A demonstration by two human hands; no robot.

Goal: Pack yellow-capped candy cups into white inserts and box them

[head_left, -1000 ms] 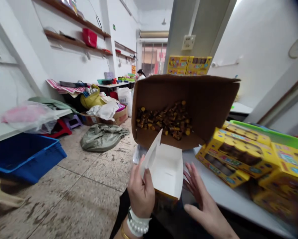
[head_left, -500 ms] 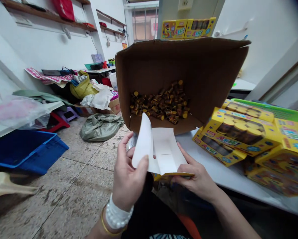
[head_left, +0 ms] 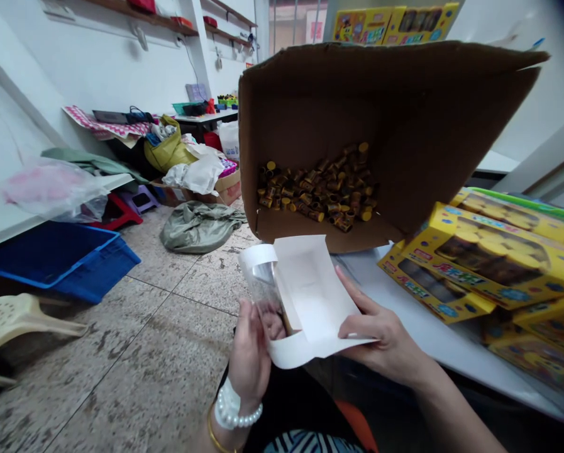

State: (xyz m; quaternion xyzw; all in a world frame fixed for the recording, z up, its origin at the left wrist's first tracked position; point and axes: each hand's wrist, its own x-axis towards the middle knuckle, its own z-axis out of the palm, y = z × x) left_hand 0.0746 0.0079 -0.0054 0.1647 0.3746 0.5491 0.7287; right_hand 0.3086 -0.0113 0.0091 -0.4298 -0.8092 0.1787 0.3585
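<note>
I hold an unfolded carton (head_left: 310, 296), white inside with a clear window panel, over my lap. My left hand (head_left: 251, 355) is closed on its left side by the window, a pearl bracelet on the wrist. My right hand (head_left: 383, 333) grips its right edge, thumb on top. Just beyond stands a brown cardboard box (head_left: 404, 113) tipped on its side on the white table (head_left: 423, 340), with several small gold-and-brown cylinders (head_left: 319, 189) heaped inside.
Yellow printed boxes (head_left: 493, 251) are stacked on the table at right, more sit behind the cardboard box (head_left: 390, 25). On the tiled floor at left are a blue crate (head_left: 60, 261), a beige plastic stool (head_left: 17, 318), a green sack (head_left: 199, 226) and cluttered benches.
The carton has been turned and opened out, its window panel now on the left. My right hand went from open beside it to gripping its edge. The view has moved closer to the cardboard box.
</note>
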